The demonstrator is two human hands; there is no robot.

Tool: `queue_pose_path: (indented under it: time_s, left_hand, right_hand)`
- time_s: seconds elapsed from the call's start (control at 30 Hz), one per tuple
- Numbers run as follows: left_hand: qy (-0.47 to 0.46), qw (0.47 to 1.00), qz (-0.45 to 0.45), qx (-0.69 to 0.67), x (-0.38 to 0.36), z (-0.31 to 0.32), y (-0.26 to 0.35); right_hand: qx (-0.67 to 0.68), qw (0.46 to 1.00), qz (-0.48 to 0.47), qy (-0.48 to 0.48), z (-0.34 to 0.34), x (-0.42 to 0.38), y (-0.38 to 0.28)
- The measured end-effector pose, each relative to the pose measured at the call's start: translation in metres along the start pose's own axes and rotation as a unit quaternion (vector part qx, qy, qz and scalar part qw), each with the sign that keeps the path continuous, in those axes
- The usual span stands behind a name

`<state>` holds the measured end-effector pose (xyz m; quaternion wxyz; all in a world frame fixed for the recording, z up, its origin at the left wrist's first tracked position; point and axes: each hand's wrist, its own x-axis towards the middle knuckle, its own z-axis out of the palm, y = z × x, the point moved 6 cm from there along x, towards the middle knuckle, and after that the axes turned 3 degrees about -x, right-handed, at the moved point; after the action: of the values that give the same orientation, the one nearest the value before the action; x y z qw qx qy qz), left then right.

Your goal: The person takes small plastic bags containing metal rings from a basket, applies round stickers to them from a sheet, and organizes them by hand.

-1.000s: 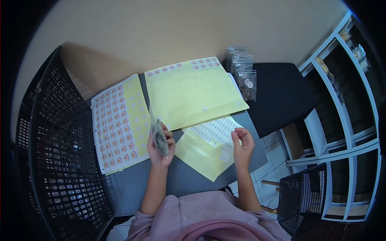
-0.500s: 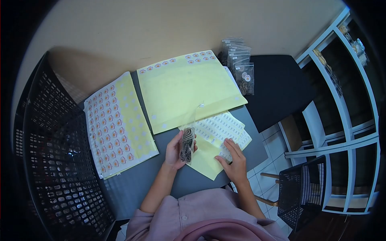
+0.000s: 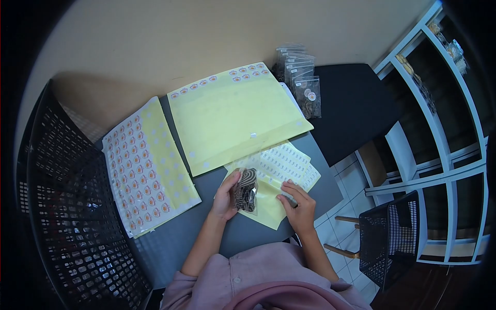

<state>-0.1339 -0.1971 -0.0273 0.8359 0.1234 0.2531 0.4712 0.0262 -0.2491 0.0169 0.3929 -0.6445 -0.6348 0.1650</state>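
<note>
My left hand (image 3: 226,199) is wrapped around a clear plastic bag (image 3: 248,189) with dark, pale-striped contents. The bag's transparent upper part, with a small white label, overlaps the large yellow sheet behind it. To its right, my right hand (image 3: 300,208) is over the small sticker sheet (image 3: 287,159), which has rows of small printed labels and a bare yellow lower part (image 3: 266,209). The thumb and index fingertips are drawn close together; I cannot tell what is between them.
A large yellow sheet (image 3: 237,111) with a few round stickers lies at the back. Another sheet of round stickers (image 3: 135,178) is left, beside a black basket (image 3: 77,222). Filled bags (image 3: 308,98) stand back right. A second basket (image 3: 387,237) and shelves (image 3: 429,183) are right.
The bag has turned in my left hand to show its broad striped side. My right hand's fingers have drawn together and shifted slightly left. The whole view has shifted a little.
</note>
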Motion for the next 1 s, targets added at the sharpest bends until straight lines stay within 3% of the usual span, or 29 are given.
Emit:
queue_pose_path:
  time_s: [0.2, 0.27, 0.33, 0.4, 0.5, 0.67, 0.7, 0.9, 1.0]
  left_hand:
    - [-0.014, 0.999, 0.022, 0.028, 0.001, 0.004, 0.0]
    - [0.017, 0.987, 0.117, 0.112, -0.001, 0.0, 0.005]
    - [0.006, 0.98, 0.146, 0.133, -0.004, 0.008, 0.007]
    - [-0.009, 0.915, 0.279, 0.292, -0.011, 0.021, 0.017]
    - [-0.027, 0.928, 0.255, 0.269, -0.013, 0.024, 0.014]
    - [-0.077, 0.905, 0.301, 0.291, -0.013, 0.03, 0.011]
    - [-0.086, 0.9, 0.304, 0.301, -0.015, 0.032, 0.012]
    - [-0.067, 0.918, 0.276, 0.277, -0.016, 0.026, 0.012]
    - [-0.068, 0.92, 0.279, 0.267, -0.018, 0.027, 0.016]
  right_hand:
    - [0.03, 0.999, 0.012, 0.009, 0.002, -0.002, 0.003]
    - [0.014, 1.0, 0.013, 0.005, 0.002, -0.002, 0.001]
    - [0.02, 1.0, 0.009, -0.011, 0.0, -0.002, -0.001]
    - [0.025, 0.999, 0.005, -0.028, -0.005, 0.002, -0.003]
    - [0.102, 0.99, 0.035, -0.086, -0.009, 0.007, 0.001]
    - [0.261, 0.962, 0.082, 0.008, -0.019, 0.025, -0.012]
    - [0.195, 0.978, 0.07, 0.004, -0.02, 0.03, -0.026]
    - [0.218, 0.975, -0.027, 0.022, 0.028, 0.049, -0.075]
    - [0.167, 0.985, 0.004, 0.043, 0.037, 0.047, -0.086]
